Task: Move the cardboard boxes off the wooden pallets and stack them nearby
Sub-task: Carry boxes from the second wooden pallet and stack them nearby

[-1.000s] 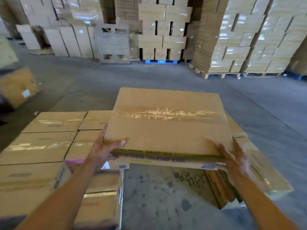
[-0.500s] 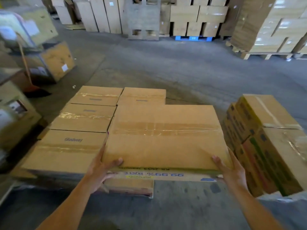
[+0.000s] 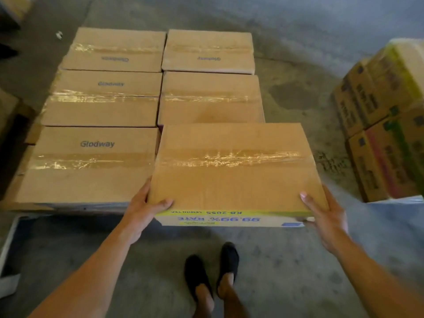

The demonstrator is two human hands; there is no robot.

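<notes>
Cardboard box (image 3: 234, 171) hangs between left hand (image 3: 140, 212) and right hand (image 3: 328, 216), fingers clamping its near corners. Placing step, seemingly: lower it flush beside the stacked boxes (image 3: 103, 106).

- One view only, from a camera worn on the person's head, so no second view shares any part of the scene.
- It looks forward and steeply down at the concrete floor (image 3: 298, 53).
- The person's own feet (image 3: 211, 276) show at the bottom middle, both forearms reaching up from the lower corners.
- The hands, left (image 3: 142, 214) and right (image 3: 325, 216), and the held box (image 3: 231, 171) sit close.
- Wide-angle lens: the stack (image 3: 385, 125) at the right edge looks bowed.
</notes>
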